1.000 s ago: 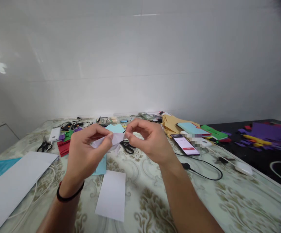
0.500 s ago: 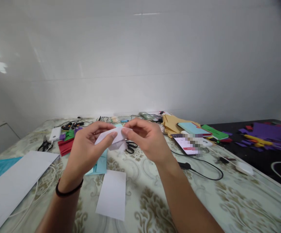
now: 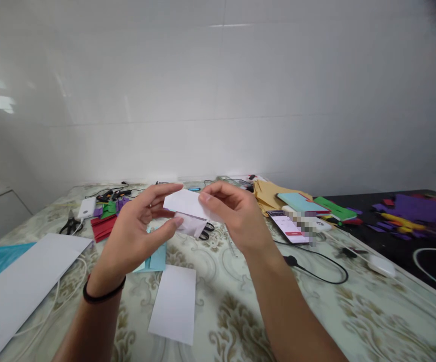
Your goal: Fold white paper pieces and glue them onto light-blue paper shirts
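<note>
A folded white paper hangs above the table between my hands, its lower flap tilted downward. My right hand pinches its right end between thumb and fingers. Around the left end, my left hand has its thumb and fingers spread apart, the thumb tip close to the lower flap. A flat white rectangle of paper lies on the patterned tablecloth below. Light blue folded paper rests behind it, partly covered by my left hand. Black scissor handles show behind the held paper.
Large white sheet and blue sheet lie at left, near black scissors and red strips. A phone, black cable and yellow paper are at right, with purple pieces beyond.
My left thumb has come off the white paper and the left fingers have spread. The paper has turned, showing more of its face, and shifted slightly right, still in my right hand.
</note>
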A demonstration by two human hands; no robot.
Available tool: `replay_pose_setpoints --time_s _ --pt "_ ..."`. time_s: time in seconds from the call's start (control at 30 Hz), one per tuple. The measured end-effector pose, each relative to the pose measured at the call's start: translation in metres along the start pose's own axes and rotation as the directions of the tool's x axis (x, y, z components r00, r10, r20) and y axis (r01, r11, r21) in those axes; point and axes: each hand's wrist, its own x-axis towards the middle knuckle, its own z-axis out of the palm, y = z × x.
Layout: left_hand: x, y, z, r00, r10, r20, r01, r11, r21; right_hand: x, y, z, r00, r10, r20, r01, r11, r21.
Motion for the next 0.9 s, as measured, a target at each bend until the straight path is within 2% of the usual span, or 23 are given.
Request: replay_pose_setpoints --time_s 0.13,0.27,0.37,0.67,0.9 --pt "-0.001 0.003 -0.001 0.999 -0.018 -0.042 0.018 1.0 -0.018 0.001 0.003 -0.001 0.995 0.037 0.093 -0.042 0.997 0.058" --pt "0.001 0.003 0.0 0.995 -0.018 -0.096 0.02 1.0 0.022 0.001 0.002 0.0 0.982 0.081 0.168 -0.081 0.997 -0.009" --pt "0.002 0.002 -0.001 0.993 -0.016 -0.113 0.023 0.998 0.061 -0.001 -0.001 0.003 0.972 0.073 0.224 -0.065 0.997 -0.043" --pt "0.004 0.005 -0.003 0.999 0.035 0.006 -0.035 0.995 0.088 -0.006 -0.002 0.008 0.966 0.067 0.249 -0.063 0.998 -0.025" --pt "0.003 0.009 -0.005 0.996 0.081 0.036 -0.084 0.993 0.078 -0.01 -0.009 0.01 0.957 0.056 0.285 -0.043 0.998 -0.052"
